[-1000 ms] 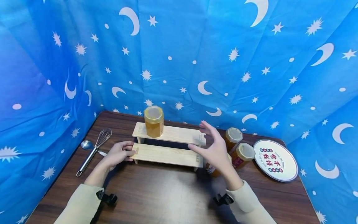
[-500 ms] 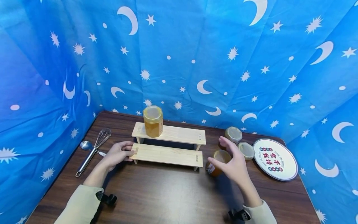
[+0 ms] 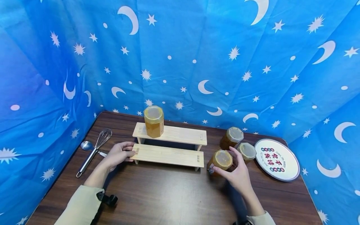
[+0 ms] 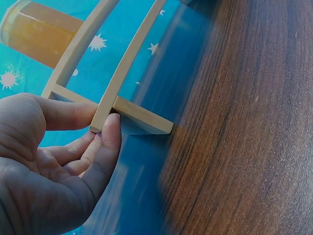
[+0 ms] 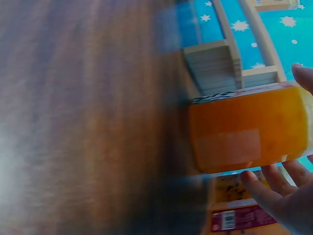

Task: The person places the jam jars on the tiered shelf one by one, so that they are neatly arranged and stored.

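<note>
A two-tier wooden shelf rack (image 3: 168, 155) stands on the table. My left hand (image 3: 119, 154) pinches the left end of its lower board; the left wrist view shows thumb and fingers on either side of that edge. On the upper board (image 3: 182, 134) an amber jar (image 3: 154, 122) sits upright near the left end. My right hand (image 3: 239, 175) curls round another lidded amber jar (image 3: 219, 164) beside the rack's right end. Its thumb is on one side and the fingers on the other. That jar (image 5: 249, 129) fills the middle of the right wrist view, still on the table.
Two more lidded jars, a dark one (image 3: 229, 139) and a lighter one (image 3: 246, 152), stand just behind and right of the right hand. An oval plate (image 3: 277, 161) lies at the right. A whisk (image 3: 95, 153) and a spoon (image 3: 87, 145) lie at the left. A blue curtain (image 3: 180, 62) hangs behind.
My right hand has moved from beside the rack's right end, right and down to the nearest jar, and its fingers have closed round it. The left hand stays on the lower board.
</note>
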Demonstrator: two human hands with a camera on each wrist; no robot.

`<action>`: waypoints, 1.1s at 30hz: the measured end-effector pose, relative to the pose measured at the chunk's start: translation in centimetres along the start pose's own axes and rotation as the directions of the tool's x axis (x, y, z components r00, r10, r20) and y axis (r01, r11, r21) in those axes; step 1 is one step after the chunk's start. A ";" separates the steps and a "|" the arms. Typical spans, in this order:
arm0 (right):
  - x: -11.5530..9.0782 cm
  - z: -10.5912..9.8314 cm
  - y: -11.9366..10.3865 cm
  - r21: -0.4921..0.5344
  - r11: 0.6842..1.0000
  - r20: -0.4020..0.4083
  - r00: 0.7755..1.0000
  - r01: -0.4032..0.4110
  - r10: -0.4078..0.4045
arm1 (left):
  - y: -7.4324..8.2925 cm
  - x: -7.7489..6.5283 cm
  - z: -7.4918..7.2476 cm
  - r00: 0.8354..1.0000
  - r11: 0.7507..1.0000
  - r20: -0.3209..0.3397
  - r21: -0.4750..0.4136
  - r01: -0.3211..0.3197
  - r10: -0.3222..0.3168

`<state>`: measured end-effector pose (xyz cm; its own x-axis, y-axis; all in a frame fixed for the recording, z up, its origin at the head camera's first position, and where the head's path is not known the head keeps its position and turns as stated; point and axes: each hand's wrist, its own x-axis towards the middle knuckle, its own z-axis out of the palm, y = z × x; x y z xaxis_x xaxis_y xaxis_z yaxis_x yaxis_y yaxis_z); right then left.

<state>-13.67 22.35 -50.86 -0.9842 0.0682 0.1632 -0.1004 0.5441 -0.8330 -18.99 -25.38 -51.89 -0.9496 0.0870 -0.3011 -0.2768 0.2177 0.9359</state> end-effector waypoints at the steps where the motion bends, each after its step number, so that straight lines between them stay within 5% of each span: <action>1: -0.1 0.1 0.2 0.009 1.000 0.001 1.000 -0.006 0.006 | 0.0 0.0 0.0 1.000 1.000 0.000 0.000 0.000 0.000; 17: -1.4 2.1 2.2 0.116 0.986 -0.062 0.990 -0.121 0.128 | 0.0 0.1 0.1 1.000 1.000 -0.002 -0.003 0.000 0.000; 33: -1.9 3.4 2.0 0.174 0.981 -0.194 0.973 -0.089 0.122 | 0.0 -0.1 0.1 1.000 1.000 -0.009 0.008 0.002 -0.002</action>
<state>-12.51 20.49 -54.64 -0.9422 0.2949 0.1591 -0.0365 0.3817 -0.9236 -18.86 -25.28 -51.93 -0.9503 0.0782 -0.3013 -0.2775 0.2258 0.9338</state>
